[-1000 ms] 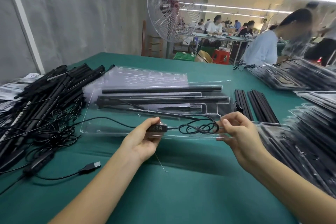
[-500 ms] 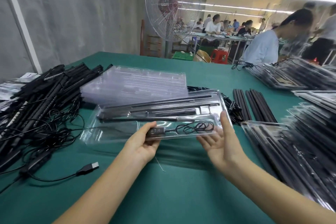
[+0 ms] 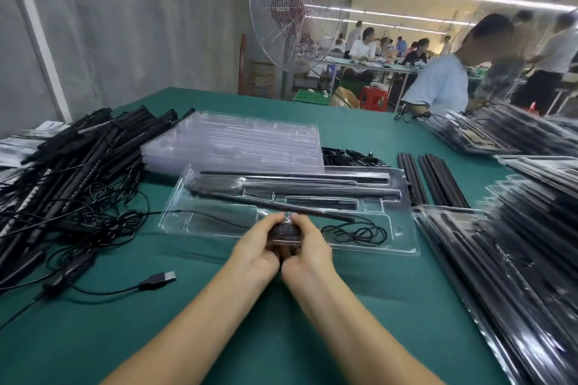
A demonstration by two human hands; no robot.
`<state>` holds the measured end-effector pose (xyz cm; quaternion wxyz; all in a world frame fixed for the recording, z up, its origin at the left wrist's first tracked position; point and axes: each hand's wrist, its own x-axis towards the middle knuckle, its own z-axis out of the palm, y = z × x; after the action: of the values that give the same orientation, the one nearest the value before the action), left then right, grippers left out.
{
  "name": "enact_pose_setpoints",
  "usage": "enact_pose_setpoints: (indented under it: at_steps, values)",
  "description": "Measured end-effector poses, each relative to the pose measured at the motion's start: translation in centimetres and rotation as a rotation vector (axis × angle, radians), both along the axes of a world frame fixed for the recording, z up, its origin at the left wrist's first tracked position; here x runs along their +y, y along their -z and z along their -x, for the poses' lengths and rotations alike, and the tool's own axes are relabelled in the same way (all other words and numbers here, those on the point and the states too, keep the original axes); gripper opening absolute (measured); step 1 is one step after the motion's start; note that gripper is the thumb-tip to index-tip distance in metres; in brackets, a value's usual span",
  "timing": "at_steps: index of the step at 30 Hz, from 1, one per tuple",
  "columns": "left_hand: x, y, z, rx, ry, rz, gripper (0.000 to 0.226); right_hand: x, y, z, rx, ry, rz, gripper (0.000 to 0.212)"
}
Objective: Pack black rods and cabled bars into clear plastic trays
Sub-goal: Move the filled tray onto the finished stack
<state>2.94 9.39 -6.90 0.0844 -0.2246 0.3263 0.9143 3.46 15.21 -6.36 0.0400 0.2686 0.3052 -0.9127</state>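
Your left hand [image 3: 256,248] and right hand [image 3: 308,251] have met over the tray [image 3: 406,247], both pinching the controller [image 3: 285,231]; seat it squarely.

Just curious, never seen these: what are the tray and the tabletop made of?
Tray: thin clear plastic, glossy; the green shows through it and its moulded edges glint. Tabletop: seemingly a matte green cloth or mat, no shine; hard to be sure.
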Motion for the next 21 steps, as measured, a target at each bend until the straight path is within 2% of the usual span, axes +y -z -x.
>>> enact_pose_setpoints:
  at_steps: [4, 9, 12, 14, 19, 21]
  values:
    - [0.0, -0.1, 0.0, 0.018, -0.004, 0.026, 0.005, -0.3, 0.1, 0.1, -0.009, -0.040, 0.040, 0.025]
    - [0.0, 0.2, 0.0, 0.032, -0.007, 0.025, 0.005, -0.1, 0.0, 0.2, -0.027, -0.076, 0.029, 0.021]
    - [0.0, 0.4, -0.1, -0.005, -0.003, 0.032, 0.008, -0.2, -0.2, 0.2, -0.084, -0.003, -0.020, 0.012]
    - [-0.2, 0.4, 0.0, -0.014, -0.005, 0.022, 0.011, -0.3, -0.4, 0.2, -0.100, 0.040, -0.047, 0.019]
    - [-0.7, 0.2, 0.3, -0.013, -0.041, -0.025, 0.015, -0.5, -0.7, 0.0, 0.005, 0.006, -0.114, 0.015]
    - [-1.3, -0.1, 0.4, -0.015, -0.070, -0.014, 0.019, 0.3, -0.3, -0.1, 0.047, 0.059, -0.168, 0.019]
